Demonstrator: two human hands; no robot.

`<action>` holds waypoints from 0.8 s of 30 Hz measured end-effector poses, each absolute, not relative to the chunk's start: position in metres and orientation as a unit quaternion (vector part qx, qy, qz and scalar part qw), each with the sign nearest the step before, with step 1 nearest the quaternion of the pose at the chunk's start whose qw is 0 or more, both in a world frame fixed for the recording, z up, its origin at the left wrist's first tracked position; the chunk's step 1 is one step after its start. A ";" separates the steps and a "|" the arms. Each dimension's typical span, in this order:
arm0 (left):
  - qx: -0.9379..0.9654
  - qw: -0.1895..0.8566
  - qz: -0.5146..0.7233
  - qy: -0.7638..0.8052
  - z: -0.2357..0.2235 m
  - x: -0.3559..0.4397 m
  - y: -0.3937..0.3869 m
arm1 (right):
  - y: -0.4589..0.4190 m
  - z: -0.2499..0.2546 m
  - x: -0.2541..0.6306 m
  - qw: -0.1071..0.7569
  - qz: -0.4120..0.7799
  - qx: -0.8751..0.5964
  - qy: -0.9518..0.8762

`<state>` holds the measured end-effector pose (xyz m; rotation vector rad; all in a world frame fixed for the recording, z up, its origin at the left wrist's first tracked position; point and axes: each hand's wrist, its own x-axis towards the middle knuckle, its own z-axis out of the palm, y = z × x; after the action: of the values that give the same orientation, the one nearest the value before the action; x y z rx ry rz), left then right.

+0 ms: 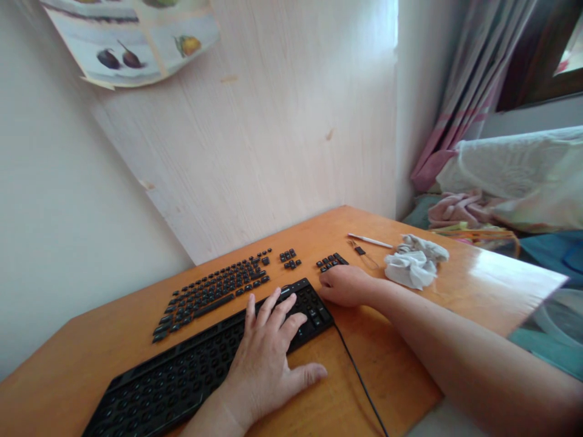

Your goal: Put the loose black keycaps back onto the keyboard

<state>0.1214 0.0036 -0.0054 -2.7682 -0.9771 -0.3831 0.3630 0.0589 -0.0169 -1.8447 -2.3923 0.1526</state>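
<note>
One left hand (266, 355), fingers spread, likely steadies keyboard (182, 367) | right hand (344, 285) by keycaps (339, 259) – apparently laid out by position | its grip hidden

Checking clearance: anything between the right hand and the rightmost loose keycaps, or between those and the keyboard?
Nothing visible between right hand and rightmost loose keycaps. Toward the keyboard, only the right hand itself intrudes; the left hand covers part of the board's right half.

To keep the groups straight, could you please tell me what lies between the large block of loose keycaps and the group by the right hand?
Two small keycap clusters lie there on the tabletop, in the head view.
</note>
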 end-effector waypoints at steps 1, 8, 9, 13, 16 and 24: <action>-0.932 0.089 -0.124 -0.329 -0.005 0.121 0.004 | 0.058 -0.016 0.363 0.057 0.050 -0.608 -0.790; -0.935 0.070 -0.114 -0.330 -0.003 0.122 0.003 | 0.057 -0.015 0.361 0.062 0.048 -0.613 -0.786; -0.934 0.065 -0.113 -0.332 -0.003 0.122 0.002 | 0.057 -0.015 0.361 0.065 0.048 -0.611 -0.787; -0.931 0.046 -0.119 -0.342 0.000 0.124 0.000 | 0.058 -0.019 0.362 0.071 0.047 -0.611 -0.787; -0.932 0.036 -0.126 -0.338 0.002 0.124 -0.003 | 0.060 -0.022 0.363 0.071 0.047 -0.608 -0.789; -0.930 0.018 -0.123 -0.344 0.005 0.126 -0.006 | 0.064 -0.027 0.367 0.077 0.059 -0.597 -0.796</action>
<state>0.1261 -0.0060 0.0047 -2.8892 -1.0696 -0.3834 0.3668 0.0637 -0.0271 -1.7890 -2.3871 0.1773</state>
